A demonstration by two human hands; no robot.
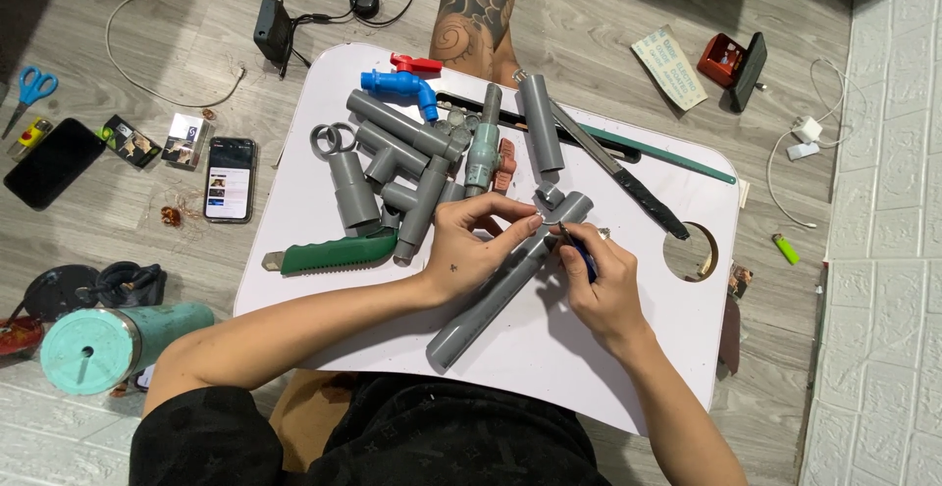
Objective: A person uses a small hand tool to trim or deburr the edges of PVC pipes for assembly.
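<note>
My left hand (pixel 474 249) grips a long grey plastic pipe (pixel 488 307) with a tee fitting (pixel 562 204) at its far end; the pipe lies slanted across a white lap table (pixel 549 349). My right hand (pixel 601 285) holds a small blue-handled tool (pixel 584 258) whose tip touches the pipe just below the fitting. A pile of grey pipe pieces and fittings (pixel 392 157) lies beyond my left hand, with a blue tap (pixel 400 86) and a red-handled valve (pixel 414 62) at its far side.
A green-handled saw (pixel 329 254) lies left of my left hand; a black-handled knife (pixel 628 184) and a hacksaw blade (pixel 677 157) lie at the back right. The table has a round hole (pixel 689 253). Phones (pixel 230 179), scissors (pixel 29 89), a teal tumbler (pixel 118 344) and cables lie on the floor.
</note>
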